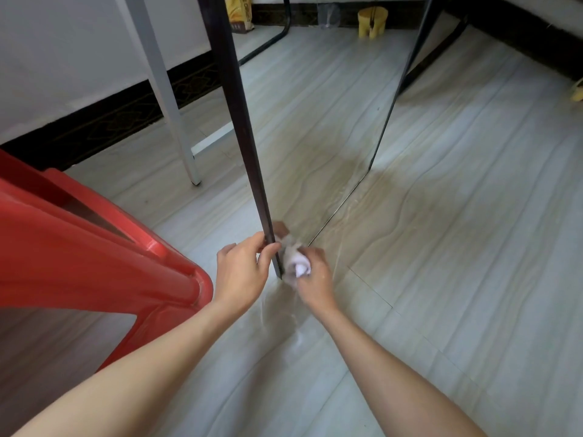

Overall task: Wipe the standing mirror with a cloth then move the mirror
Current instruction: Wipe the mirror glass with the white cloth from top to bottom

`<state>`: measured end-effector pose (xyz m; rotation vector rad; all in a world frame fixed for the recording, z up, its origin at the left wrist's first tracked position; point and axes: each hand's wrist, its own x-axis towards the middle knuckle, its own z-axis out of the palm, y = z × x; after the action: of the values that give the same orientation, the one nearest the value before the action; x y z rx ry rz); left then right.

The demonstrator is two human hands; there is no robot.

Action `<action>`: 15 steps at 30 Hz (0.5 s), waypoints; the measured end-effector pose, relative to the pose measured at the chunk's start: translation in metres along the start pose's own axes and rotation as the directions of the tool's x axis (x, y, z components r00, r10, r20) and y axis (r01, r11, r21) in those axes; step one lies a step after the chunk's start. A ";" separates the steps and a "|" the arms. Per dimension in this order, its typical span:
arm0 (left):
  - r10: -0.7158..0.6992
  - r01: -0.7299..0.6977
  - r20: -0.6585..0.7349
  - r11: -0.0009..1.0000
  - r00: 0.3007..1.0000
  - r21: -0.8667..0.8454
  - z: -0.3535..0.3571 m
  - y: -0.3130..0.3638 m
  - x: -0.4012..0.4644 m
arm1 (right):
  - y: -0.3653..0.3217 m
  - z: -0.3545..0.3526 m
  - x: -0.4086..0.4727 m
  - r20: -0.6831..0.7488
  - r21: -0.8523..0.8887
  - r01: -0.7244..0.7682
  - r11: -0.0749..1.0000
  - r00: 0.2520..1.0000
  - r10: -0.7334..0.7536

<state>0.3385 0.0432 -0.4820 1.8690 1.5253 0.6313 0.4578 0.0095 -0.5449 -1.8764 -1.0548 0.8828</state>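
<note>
The standing mirror (318, 121) has a thin black frame and stands on the tiled floor, its glass reflecting the tiles. My left hand (243, 272) grips the black left edge of the frame near its bottom corner. A bunched white cloth (296, 264) is pressed against the glass at that lower left corner, held in my right hand (314, 280). The cloth and right hand look slightly blurred.
A red plastic chair (88, 247) stands close on the left. A white table leg (172, 99) rises behind the mirror's left edge. A yellow stool (372, 22) and a bag (241, 11) sit by the far wall. Black legs (438, 55) stand at the right.
</note>
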 end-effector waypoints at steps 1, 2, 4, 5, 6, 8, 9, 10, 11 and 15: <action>0.002 -0.002 -0.006 1.000 1.000 0.012 0.000 0.000 0.000 | 0.011 -0.002 -0.002 0.073 -0.037 -0.036 0.999 0.997 0.038; -0.003 0.003 -0.007 1.000 1.000 0.025 0.000 0.001 0.000 | 0.016 -0.007 -0.003 0.089 -0.057 -0.047 0.997 0.995 0.052; -0.044 0.042 0.034 0.997 0.998 0.065 -0.001 0.004 -0.001 | 0.016 -0.017 0.010 -0.014 -0.059 -0.020 0.998 1.000 0.019; -0.082 0.074 0.074 0.991 0.994 0.112 -0.001 0.004 -0.003 | 0.009 -0.023 0.019 -0.091 -0.057 0.010 0.998 0.996 -0.015; -0.134 0.110 0.125 0.976 0.983 0.188 0.001 0.006 -0.003 | 0.002 -0.030 0.031 -0.169 -0.062 0.070 0.996 0.982 -0.080; -0.290 0.203 0.248 0.924 0.924 0.324 0.007 0.010 -0.005 | -0.012 -0.044 0.054 -0.290 -0.107 0.207 0.972 0.929 -0.230; -0.375 0.255 0.327 0.899 0.868 0.356 0.012 0.012 -0.005 | -0.021 -0.053 0.064 -0.334 -0.135 0.246 0.960 0.901 -0.277; -0.434 0.281 0.409 0.880 0.803 0.384 0.017 0.016 -0.006 | -0.029 -0.063 0.075 -0.373 -0.159 0.269 0.950 0.875 -0.310; -0.455 0.259 0.480 0.870 0.750 0.419 0.021 0.021 -0.007 | -0.036 -0.072 0.086 -0.409 -0.169 0.285 0.943 0.851 -0.331; -0.151 -0.149 0.604 0.896 0.783 0.417 0.039 0.039 0.005 | -0.061 -0.094 0.131 -0.518 -0.123 0.322 0.939 0.786 -0.337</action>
<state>0.3930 0.0362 -0.4802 2.1074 1.2644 -0.3847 0.5704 0.1197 -0.4739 -1.7330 -0.9929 0.1174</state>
